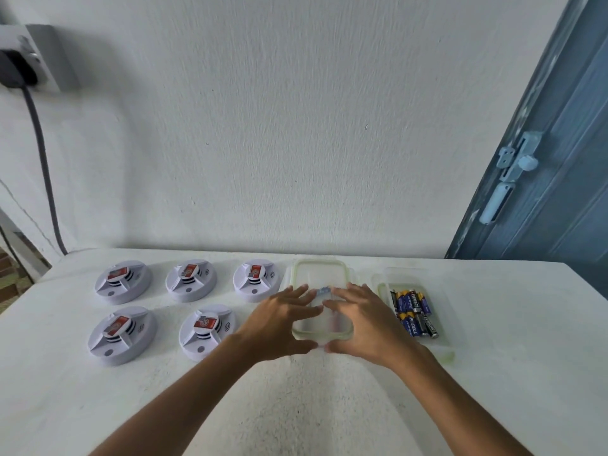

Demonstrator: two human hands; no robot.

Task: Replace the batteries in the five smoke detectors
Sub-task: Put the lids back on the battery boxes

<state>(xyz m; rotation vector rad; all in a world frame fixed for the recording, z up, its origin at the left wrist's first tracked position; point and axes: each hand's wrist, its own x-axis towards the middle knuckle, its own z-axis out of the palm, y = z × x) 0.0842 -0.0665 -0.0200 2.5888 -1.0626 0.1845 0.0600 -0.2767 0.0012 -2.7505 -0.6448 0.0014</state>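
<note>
Five white round smoke detectors lie on the white table, three in the back row (190,280) and two in front (122,335), each with a red-labelled battery in its middle. A clear plastic box with a green-sealed rim (318,269) sits right of them, something blue blurred inside it. My left hand (279,325) and my right hand (363,322) hold its near end, fingers laid over the top and thumbs against the front edge. An open clear tray (444,352) further right holds several blue and black batteries (415,312).
The table (510,324) stands against a white wall. A blue door with a latch (519,159) is at the right. At the upper left a plug and a grey cable (42,153) hang down to the table's back corner.
</note>
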